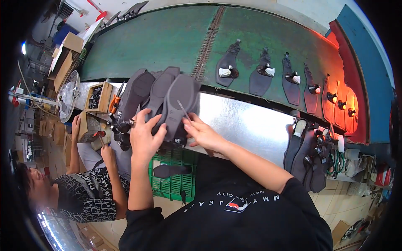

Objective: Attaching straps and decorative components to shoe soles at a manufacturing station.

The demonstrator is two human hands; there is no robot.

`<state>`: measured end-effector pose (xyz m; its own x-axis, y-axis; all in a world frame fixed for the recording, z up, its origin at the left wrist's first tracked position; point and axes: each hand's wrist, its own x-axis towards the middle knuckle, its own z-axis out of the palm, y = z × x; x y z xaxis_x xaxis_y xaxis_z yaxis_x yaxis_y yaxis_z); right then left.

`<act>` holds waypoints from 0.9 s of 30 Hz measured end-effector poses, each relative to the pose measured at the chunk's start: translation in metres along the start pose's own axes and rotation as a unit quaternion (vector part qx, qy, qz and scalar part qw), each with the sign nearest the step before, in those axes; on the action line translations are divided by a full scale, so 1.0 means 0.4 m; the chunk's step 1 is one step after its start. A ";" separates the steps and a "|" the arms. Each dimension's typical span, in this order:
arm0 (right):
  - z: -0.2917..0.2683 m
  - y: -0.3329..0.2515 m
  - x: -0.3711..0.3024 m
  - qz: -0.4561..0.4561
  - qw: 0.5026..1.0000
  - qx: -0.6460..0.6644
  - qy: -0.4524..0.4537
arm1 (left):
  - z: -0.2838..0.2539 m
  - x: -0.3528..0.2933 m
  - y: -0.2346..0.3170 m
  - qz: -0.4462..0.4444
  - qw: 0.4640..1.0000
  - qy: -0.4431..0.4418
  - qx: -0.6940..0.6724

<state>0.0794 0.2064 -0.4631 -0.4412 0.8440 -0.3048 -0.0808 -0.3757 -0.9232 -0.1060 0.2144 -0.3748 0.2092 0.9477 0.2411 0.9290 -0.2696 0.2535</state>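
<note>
The person's black shirt [234, 221] is filling the lower frame, and both forearms are reaching up from it to a fan of grey soles [161, 94] lying on the edge of the metal bench [247, 121]. The left hand [144, 136] is curling over the near sole, fingers closed on its heel end. The right hand [201, 131] is pinching a thin tool [184, 111] and pressing its tip against that same sole [180, 100].

Judging by how things lie, the work is partway through: five or so soles are sitting in the fan under the hands, while a row of soles with fittings [268, 71] is riding on the green belt [167, 37] beyond, toward the orange glow [347, 96] at the right. Another pile [310, 159] is hanging at the bench's right end, and one sole is lying in the green crate [173, 180] below. A co-worker's hand [108, 152] is working beside the small boxes [98, 98] at the left.
</note>
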 end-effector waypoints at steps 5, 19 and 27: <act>-0.022 -0.028 0.029 0.048 0.999 0.010 -0.016 | -0.019 0.036 -0.007 0.011 0.997 -0.012 0.071; -0.312 -0.013 -0.417 -0.125 0.893 -0.237 0.362 | 0.292 0.042 0.304 0.157 0.983 -0.060 -0.071; -0.380 0.012 -0.545 -0.134 0.720 -0.484 0.479 | 0.112 0.079 0.152 0.170 0.953 -0.083 0.235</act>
<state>0.3110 0.0786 -0.4366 0.3310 0.8874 0.3208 0.8173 -0.0997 -0.5675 -0.0292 0.2357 -0.3938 0.5326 0.8431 0.0739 0.8246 -0.4973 -0.2695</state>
